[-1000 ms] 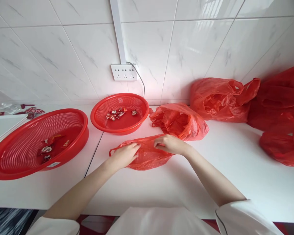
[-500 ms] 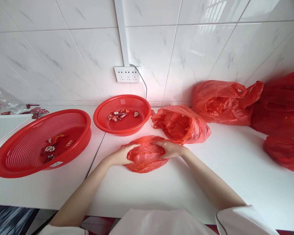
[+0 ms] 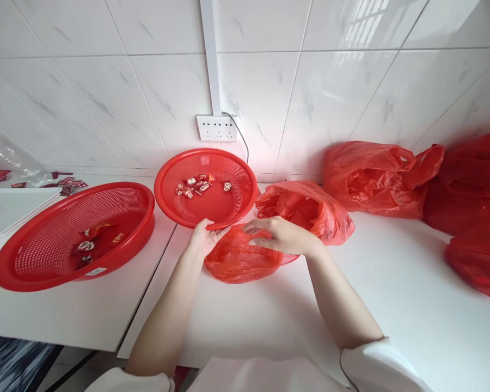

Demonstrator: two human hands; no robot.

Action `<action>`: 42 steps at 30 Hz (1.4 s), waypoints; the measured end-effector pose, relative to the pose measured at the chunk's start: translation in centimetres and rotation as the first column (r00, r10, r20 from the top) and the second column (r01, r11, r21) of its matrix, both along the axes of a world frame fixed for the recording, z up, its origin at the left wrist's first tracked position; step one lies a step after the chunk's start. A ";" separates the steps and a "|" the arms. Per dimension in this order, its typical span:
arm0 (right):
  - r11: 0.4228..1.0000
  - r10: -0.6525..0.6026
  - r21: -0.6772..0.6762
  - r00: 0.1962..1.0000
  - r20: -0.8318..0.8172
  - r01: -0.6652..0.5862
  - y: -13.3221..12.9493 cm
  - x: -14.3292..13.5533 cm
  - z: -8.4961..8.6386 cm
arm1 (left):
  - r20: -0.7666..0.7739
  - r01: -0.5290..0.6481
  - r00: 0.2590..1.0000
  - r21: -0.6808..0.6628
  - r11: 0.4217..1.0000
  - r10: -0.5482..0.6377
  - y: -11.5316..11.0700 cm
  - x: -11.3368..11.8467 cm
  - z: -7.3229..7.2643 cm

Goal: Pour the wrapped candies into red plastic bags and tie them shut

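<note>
My left hand (image 3: 203,239) is at the near rim of the smaller red plastic basket (image 3: 239,204), fingers against the rim and thumb pointing right; its fingertips are partly hidden. Several wrapped candies (image 3: 196,185) lie inside the basket, which leans slightly toward me. Just in front of it, a red plastic bag (image 3: 240,267) lies with its mouth spread upward. Over the right part of that bag is my right hand (image 3: 275,234), fingers stretched leftward and apart, holding nothing.
A larger red basket (image 3: 126,256) with a few wrapped pieces stands at the left, near a white tray (image 3: 28,204) and a clear plastic bottle (image 3: 16,163). Another open red bag (image 3: 330,218) and fuller red bags (image 3: 375,174) line the right. A power socket (image 3: 217,128) is on the wall.
Both hands have come out of the red bag's mouth. My left hand moved up to the smaller basket's rim, and that basket has tilted toward me. My right hand now hovers over the bag.
</note>
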State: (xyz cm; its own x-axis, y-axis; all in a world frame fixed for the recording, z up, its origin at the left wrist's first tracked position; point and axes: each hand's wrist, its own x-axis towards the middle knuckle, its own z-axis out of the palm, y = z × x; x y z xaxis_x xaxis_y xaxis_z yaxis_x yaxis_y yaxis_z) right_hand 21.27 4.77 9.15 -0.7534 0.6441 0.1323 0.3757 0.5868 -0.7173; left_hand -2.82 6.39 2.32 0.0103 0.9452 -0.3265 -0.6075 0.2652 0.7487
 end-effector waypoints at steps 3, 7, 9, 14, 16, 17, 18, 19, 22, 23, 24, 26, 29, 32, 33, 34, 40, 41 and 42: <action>0.998 -0.060 0.021 0.996 -0.067 0.061 0.4 0.5 0.5 | -0.067 0.019 0.998 0.062 0.998 -0.015 -0.8 0.3 -0.5; 0.989 -0.146 0.018 0.986 -0.085 0.148 0.9 1.8 0.6 | -0.102 0.088 0.992 0.137 0.987 -0.074 -2.0 0.4 -1.0; 0.977 -0.208 0.027 0.976 -0.061 0.210 1.1 2.7 0.5 | -0.096 0.103 0.992 0.167 0.981 -0.087 -2.5 0.4 -1.3; 0.899 -0.396 0.173 0.916 -0.066 0.401 1.8 4.3 0.0 | -0.053 0.146 0.989 0.166 0.975 -0.139 -3.2 0.6 -2.1; 0.875 -0.420 0.234 0.905 -0.071 0.424 2.0 4.2 -0.4 | -0.031 0.176 0.984 0.132 0.976 -0.173 -3.2 0.8 -2.3; 0.869 -0.418 0.260 0.906 -0.070 0.422 2.2 4.0 -0.7 | -0.020 0.186 0.983 0.121 0.975 -0.185 -3.2 0.8 -2.4; 0.867 -0.410 0.283 0.910 -0.065 0.410 2.3 3.6 -1.0 | -0.013 0.186 0.983 0.118 0.975 -0.185 -3.2 0.9 -2.4; 0.868 -0.394 0.306 0.917 -0.055 0.391 2.4 3.2 -1.3 | -0.011 0.180 0.984 0.121 0.976 -0.180 -3.1 1.0 -2.4; 0.880 -0.307 0.380 0.952 0.000 0.284 2.8 1.3 -2.6 | -0.023 0.156 0.988 0.149 0.977 -0.154 -3.1 1.1 -2.4; 0.886 -0.266 0.400 0.964 0.026 0.234 2.9 0.5 -3.2 | -0.030 0.162 0.987 0.150 0.975 -0.159 -3.1 1.2 -2.4; 0.891 -0.225 0.415 0.973 0.053 0.184 3.0 -0.2 -3.8 | -0.040 0.171 0.985 0.145 0.974 -0.167 -3.0 1.1 -2.5; 0.898 -0.173 0.425 0.979 0.105 0.113 3.1 -1.6 -5.1 | -0.071 0.168 0.985 0.138 0.976 -0.159 -3.0 1.1 -2.7; 0.903 -0.161 0.421 0.975 0.155 0.082 3.3 -2.8 -6.6 | -0.118 0.118 0.988 0.164 0.979 -0.100 -2.7 0.9 -3.1; 0.903 -0.145 0.423 0.980 0.137 0.074 3.4 -2.9 -7.2 | -0.107 0.098 0.991 0.186 0.978 -0.079 -2.3 0.6 -3.5; 0.900 -0.140 0.428 0.983 0.114 0.079 3.5 -2.8 -7.2 | -0.094 0.099 0.992 0.186 0.978 -0.083 -2.2 0.6 -3.5; 0.895 -0.145 0.437 0.986 0.087 0.093 3.5 -2.7 -7.2 | -0.081 0.102 0.993 0.183 0.978 -0.088 -2.1 0.5 -3.6; 0.881 -0.157 0.448 0.987 -0.024 0.151 3.7 -2.4 -6.6 | -0.042 0.045 0.998 0.172 0.984 -0.039 -1.6 0.1 -4.0; 0.894 -0.138 0.426 0.990 -0.040 0.142 3.7 -2.3 -6.3 | -0.046 0.041 0.998 0.177 0.983 -0.033 -1.5 0.0 -4.1; 0.911 -0.112 0.393 0.992 -0.059 0.126 3.5 -2.2 -5.9 | -0.052 0.044 0.998 0.182 0.982 -0.035 -1.4 -0.1 -4.3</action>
State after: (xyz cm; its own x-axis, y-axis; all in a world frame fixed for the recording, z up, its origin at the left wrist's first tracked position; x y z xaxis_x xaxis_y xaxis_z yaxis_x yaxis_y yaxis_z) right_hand 19.08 8.32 3.22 -0.6649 0.6186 0.4187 0.4397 0.7773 -0.4501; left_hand -2.96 4.97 -1.94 0.0373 0.9881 -0.1493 -0.5612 0.1443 0.8150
